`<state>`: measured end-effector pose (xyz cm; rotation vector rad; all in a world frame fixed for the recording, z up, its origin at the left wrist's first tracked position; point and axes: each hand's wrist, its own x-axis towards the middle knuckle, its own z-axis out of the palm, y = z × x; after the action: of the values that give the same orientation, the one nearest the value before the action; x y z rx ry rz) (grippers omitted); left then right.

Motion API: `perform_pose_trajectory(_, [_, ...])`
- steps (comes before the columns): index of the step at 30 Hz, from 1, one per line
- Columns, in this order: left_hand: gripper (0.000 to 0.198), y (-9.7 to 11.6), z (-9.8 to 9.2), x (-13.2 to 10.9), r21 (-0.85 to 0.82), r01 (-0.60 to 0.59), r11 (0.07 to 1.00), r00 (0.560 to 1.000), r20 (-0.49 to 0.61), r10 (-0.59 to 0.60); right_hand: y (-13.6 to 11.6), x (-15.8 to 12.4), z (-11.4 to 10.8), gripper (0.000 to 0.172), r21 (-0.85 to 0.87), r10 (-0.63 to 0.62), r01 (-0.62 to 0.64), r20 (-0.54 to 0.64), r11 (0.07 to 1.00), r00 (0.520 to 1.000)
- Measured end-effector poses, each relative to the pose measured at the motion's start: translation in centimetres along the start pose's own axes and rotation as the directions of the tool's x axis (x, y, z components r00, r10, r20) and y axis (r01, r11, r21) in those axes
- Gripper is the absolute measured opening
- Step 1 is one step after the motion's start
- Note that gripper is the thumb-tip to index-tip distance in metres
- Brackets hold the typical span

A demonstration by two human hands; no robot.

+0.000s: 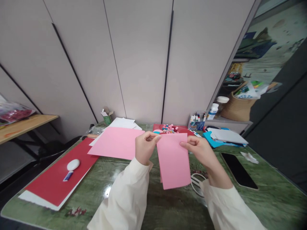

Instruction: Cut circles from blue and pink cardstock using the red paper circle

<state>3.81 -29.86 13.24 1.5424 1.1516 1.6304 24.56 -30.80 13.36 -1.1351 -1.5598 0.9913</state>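
A folded sheet of pink paper point(173, 164) is held up in front of me, its layers slightly apart at the lower left. My left hand point(145, 146) pinches its top left corner between thumb and fingers. At the upper right edge, my right hand point(198, 149) grips the same paper, thumb in front and fingers behind. Left of it, a larger pink sheet point(115, 143) lies on the table over some white paper point(123, 122). Behind the held paper, small pink and red pieces point(170, 128) show in part.
The green table point(115, 174) carries a red sheet point(64, 171) with a white oval object point(73, 164) and an eraser point(68, 176). At right lie a phone point(238, 170), scissors point(198, 184) partly hidden, and stacked papers point(227, 135). A pen box point(196, 122) stands at the back.
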Motion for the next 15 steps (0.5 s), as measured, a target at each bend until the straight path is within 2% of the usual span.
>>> perform_pose_trajectory(7, [0.019,0.27,0.48,0.02,-0.069,0.024,0.997,0.999,-0.020,-0.025,-0.33,0.00,-0.17,0.031,0.030,0.012,-0.011,-0.008,0.999,1.000])
perform_pose_trajectory(11, [0.018,0.36,0.28,0.17,-0.047,-0.071,0.996,0.997,0.000,0.071,-0.26,0.14,0.05,0.031,0.049,0.024,-0.026,0.033,0.998,0.999])
perform_pose_trajectory(13, [0.012,0.57,0.08,0.19,0.009,-0.139,0.990,0.989,0.049,0.138,-0.04,0.22,0.13,0.031,0.063,0.020,-0.022,0.033,0.998,0.999])
perform_pose_trajectory(15, [0.015,0.80,-0.14,0.21,0.062,-0.189,0.980,0.976,0.120,0.181,0.25,0.29,0.17,0.033,0.074,0.006,-0.007,0.010,0.997,1.000])
